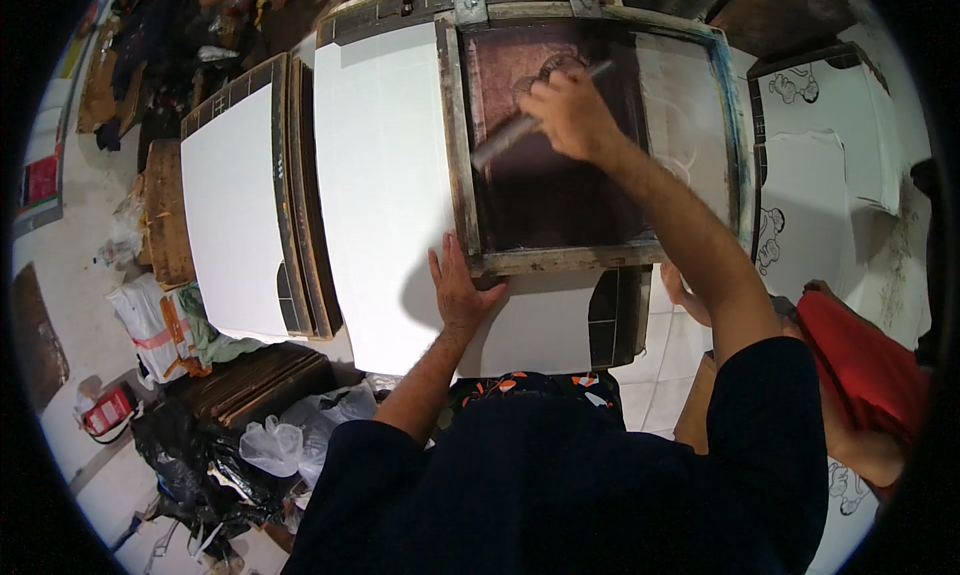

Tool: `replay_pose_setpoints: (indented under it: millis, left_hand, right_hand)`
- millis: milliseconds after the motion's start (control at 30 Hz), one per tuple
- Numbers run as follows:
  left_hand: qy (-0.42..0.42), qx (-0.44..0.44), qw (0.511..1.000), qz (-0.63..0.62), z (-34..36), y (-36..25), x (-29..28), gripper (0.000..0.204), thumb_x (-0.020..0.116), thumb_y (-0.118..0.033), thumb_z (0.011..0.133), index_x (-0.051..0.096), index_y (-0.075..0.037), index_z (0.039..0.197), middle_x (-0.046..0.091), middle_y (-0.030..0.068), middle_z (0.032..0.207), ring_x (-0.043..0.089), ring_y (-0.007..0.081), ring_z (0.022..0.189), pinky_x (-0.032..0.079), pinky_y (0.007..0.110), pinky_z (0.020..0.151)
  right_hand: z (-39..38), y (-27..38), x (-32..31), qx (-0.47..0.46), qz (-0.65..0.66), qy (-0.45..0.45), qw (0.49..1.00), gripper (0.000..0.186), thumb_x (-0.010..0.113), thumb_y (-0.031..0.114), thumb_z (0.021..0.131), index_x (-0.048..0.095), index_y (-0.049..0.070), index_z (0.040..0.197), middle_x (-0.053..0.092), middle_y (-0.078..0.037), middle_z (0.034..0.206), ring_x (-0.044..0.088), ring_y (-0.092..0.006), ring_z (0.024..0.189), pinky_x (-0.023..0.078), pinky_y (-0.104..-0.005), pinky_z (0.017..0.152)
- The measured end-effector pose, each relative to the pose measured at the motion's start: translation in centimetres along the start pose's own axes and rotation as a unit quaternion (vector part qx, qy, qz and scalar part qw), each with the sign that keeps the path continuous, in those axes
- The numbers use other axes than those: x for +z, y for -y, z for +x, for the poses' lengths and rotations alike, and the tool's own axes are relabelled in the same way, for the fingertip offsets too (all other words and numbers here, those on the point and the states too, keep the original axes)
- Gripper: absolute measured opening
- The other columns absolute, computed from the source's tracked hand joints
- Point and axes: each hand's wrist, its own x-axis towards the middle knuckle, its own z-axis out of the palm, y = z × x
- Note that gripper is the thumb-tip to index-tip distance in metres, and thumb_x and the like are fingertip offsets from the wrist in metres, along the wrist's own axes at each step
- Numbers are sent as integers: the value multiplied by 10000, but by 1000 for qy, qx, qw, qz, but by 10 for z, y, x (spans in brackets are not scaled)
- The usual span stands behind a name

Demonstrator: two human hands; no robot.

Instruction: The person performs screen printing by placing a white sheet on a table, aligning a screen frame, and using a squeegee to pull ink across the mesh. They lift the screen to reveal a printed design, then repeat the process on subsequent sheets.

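One squeegee (507,136): grips it in the clenched right hand (570,113), slanted over the mesh (555,195) inside the frame (461,145); holds the left hand (462,290) open and spread over the sheet (385,175) at the frame's near-left corner, cannot tell whether touching.

Low on my left, I am seeing a black bag (168,440) slumping beside a whitish plastic bag (275,447), with brown boards (245,383) lying just beyond them. A red and white box (108,412) is sitting farther left, near a white and orange bundle (148,325) that is touching a green cloth (208,330). On my right, a person's red clothing (860,365) is showing.
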Motion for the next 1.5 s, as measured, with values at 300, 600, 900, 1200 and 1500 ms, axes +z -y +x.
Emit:
replay_pose_setpoints:
  millis: [300, 600, 900, 1200, 1500]
  left_hand:
    - [10, -11, 1000, -9, 0, 2, 0, 1227, 939, -370, 686, 245, 74, 1596, 394, 256, 1611, 319, 364, 1551, 166, 592, 1280]
    - [25, -21, 999, 8, -2, 3, 2, 1254, 947, -358, 656, 243, 83, 1595, 376, 263, 1617, 314, 366, 1552, 188, 591, 1275]
    - [37, -14, 999, 11, -3, 5, 1, 1306, 941, -425, 633, 222, 96, 1591, 360, 302, 1609, 306, 418, 1545, 169, 627, 1270]
    - [9, 8, 1000, 7, -2, 3, 0, 1279, 932, -435, 655, 233, 94, 1586, 351, 297, 1616, 311, 414, 1544, 181, 634, 1263]
    - [4, -8, 1000, -15, 0, -1, -2, 1242, 948, -369, 677, 233, 62, 1595, 374, 231, 1622, 297, 342, 1567, 171, 604, 1271]
  right_hand:
    - [-115, 103, -29, 133, 2, 31, 991, 221, 651, 91, 832, 689, 168, 1036, 635, -15, 1002, 592, -257, 1011, 416, -473, 995]
    - [-85, 84, -14, 132, -10, -39, 990, 140, 644, 135, 859, 702, 166, 982, 600, -16, 937, 589, -250, 957, 415, -463, 979]
    - [39, -68, 21, 180, -79, -142, 970, 195, 701, 135, 828, 686, 173, 1018, 636, -28, 995, 612, -273, 1041, 411, -475, 950]
    - [-22, 22, 5, 354, -108, -81, 925, 289, 795, 198, 789, 681, 166, 1052, 655, -37, 1003, 619, -278, 1016, 433, -474, 858]
    - [-99, 148, -24, 303, -35, -7, 952, 409, 788, 85, 719, 688, 153, 1110, 656, -43, 1045, 608, -285, 1040, 418, -493, 932]
